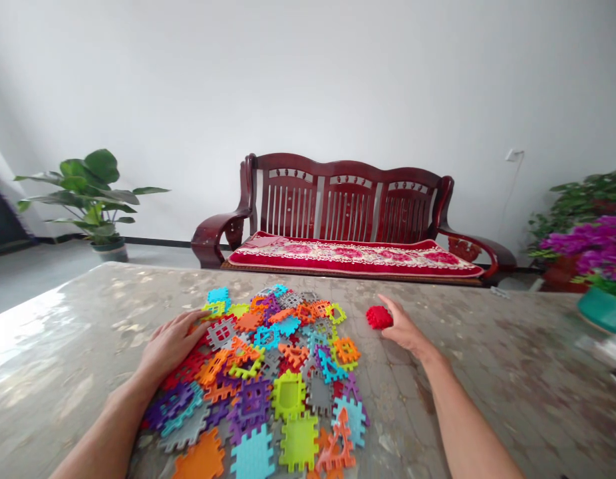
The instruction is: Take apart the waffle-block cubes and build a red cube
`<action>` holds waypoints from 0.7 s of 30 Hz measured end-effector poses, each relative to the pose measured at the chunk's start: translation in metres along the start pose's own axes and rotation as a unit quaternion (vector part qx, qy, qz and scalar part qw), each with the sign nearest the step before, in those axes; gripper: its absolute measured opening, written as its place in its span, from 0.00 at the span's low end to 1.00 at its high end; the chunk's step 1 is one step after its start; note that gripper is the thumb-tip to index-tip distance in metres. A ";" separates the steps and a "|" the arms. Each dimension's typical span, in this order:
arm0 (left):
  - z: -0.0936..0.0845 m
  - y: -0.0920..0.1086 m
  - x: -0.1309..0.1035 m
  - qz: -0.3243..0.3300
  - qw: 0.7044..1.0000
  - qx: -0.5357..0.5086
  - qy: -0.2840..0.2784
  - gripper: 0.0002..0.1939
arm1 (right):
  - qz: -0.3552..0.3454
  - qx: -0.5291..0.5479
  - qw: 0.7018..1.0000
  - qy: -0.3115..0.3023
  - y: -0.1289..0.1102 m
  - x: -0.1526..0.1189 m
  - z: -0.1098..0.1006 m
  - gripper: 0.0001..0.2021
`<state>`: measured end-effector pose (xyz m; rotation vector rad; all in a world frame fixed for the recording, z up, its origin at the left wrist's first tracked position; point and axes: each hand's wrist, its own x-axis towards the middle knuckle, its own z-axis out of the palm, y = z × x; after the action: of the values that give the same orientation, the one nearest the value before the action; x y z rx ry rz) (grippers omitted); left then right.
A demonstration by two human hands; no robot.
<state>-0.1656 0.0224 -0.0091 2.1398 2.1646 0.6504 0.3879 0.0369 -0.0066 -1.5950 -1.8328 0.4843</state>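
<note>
A wide heap of flat interlocking plastic pieces [289, 394] in orange, green, blue, purple, grey and red covers the middle of the table. My left hand [174, 342] rests on the heap's left edge, palm down with its fingers spread, and no piece shows in its grasp. To the right of the heap, apart from it, lies a small bunch of red pieces [378, 317]. My right hand [402, 327] is beside those red pieces, thumb and fingers apart, touching or nearly touching their right side.
The patterned table [487, 372] fills the foreground. Beyond it stands a dark red wooden bench [348, 206] with a red floral cover [358, 258]. A potted plant [106, 249] is at the left, and purple flowers [592, 246] in a green pot [602, 309] stand at the right.
</note>
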 end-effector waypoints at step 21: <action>0.002 -0.004 0.001 -0.002 1.000 -0.003 -0.002 0.25 | -0.053 -0.166 0.970 -0.167 -0.032 0.030 -0.015 0.43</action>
<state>-0.1687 0.0236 -0.0116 2.1325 2.1613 0.6492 0.3733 0.0577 0.0318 -1.6981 -2.3412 0.4335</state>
